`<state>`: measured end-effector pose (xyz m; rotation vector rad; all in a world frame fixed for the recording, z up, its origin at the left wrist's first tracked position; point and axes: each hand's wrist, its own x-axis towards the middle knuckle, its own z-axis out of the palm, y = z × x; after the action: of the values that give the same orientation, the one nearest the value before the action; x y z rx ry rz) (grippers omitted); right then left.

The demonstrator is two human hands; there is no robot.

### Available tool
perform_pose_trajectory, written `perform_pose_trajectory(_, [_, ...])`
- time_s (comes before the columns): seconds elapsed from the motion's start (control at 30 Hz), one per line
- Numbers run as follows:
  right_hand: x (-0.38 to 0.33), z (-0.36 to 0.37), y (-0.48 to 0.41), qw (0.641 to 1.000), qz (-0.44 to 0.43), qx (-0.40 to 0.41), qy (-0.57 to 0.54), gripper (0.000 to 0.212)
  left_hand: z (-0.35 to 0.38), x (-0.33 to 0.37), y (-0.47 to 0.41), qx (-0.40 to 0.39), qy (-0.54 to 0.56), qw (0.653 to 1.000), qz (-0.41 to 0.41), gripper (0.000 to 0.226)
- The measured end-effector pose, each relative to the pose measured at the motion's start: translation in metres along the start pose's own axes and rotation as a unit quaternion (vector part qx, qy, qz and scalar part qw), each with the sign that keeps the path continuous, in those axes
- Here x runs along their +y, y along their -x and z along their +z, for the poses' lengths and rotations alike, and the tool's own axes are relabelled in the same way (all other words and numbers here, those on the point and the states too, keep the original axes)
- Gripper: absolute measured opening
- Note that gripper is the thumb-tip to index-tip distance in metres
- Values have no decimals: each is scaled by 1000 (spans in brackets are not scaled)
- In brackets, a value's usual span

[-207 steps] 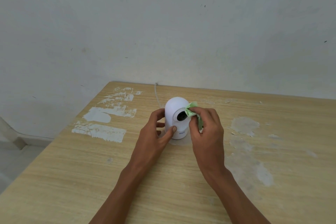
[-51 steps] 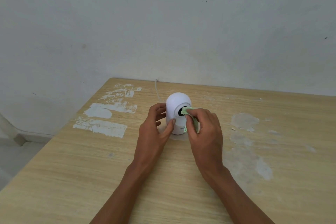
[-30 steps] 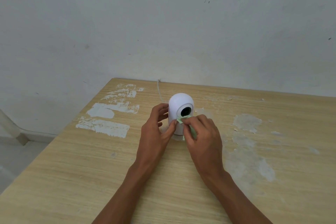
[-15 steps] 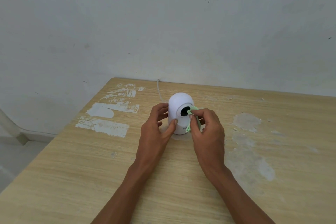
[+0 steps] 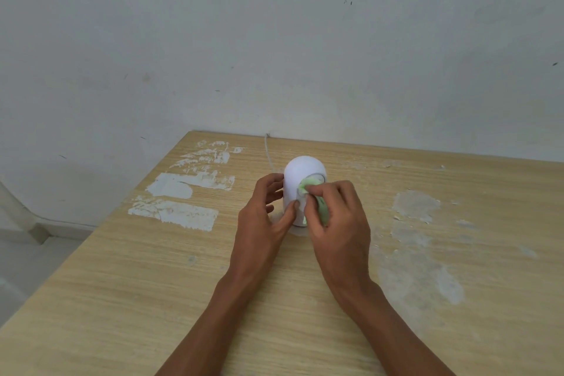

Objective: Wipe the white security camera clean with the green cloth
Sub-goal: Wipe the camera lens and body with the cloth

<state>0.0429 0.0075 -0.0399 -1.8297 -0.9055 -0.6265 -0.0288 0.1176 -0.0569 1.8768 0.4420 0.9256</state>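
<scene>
1. Gripping a crumpled green cloth (image 5: 314, 192), the right hand (image 5: 338, 223) has its fingers curled tightly around the fabric and presses a bunched corner against the front face of the white security camera (image 5: 300, 180), over the spot where the lens ring sits; only a thin arc of that ring shows at the cloth's 1 o'clock edge.
2. The left hand (image 5: 262, 217) is half open and wraps the camera from its 9 o'clock side: the thumb lies against the lower front of the body, and the fingers bend around the side toward the back.
3. The camera stands upright on a wooden table (image 5: 122, 299), near the table's far edge and roughly at the centre of the view. It is a smooth, glossy plastic cylinder with a rounded dome top.
4. A thin white cable (image 5: 268, 151) runs from behind the camera toward 11 o'clock and reaches the table's far edge.
5. The tabletop is a pale, straight-grained wood laminate. Rough white patches (image 5: 174, 212) where the surface has peeled lie at the camera's 9 o'clock, and duller, scuffed grey patches (image 5: 415, 207) lie at its 3 o'clock.
6. Behind the table rises a plain whitish wall (image 5: 274, 40), matte and lightly stained, with a few small dark flecks.
</scene>
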Motion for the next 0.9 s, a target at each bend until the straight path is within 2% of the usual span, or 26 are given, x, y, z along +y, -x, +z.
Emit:
perform_pose_trajectory(0.1, [3, 1, -5, 1000, -16, 10, 12, 13, 0, 0, -1, 0, 3, 1000, -2, 46])
perform_pose_trajectory(0.27, [8, 2, 6, 994, -63, -57, 70, 9, -1, -1, -1, -5, 1, 1000, -4, 45])
perform_pose_trajectory(0.43, [18, -1, 11, 996, 13, -85, 32, 9, -1, -2, -1, -11, -3, 1000, -8, 49])
perform_pose_trajectory(0.6, [20, -4, 5, 995, 75, -63, 17, 10, 0, -1, 0, -8, 3, 1000, -13, 49])
perform_pose_trajectory(0.77, [13, -3, 8, 995, 17, -95, -9, 10, 0, 0, -1, -7, 3, 1000, -11, 48])
perform_pose_trajectory(0.9, [11, -5, 3, 997, -19, -67, -27, 17, 0, 1, 0, -9, 7, 1000, -11, 48])
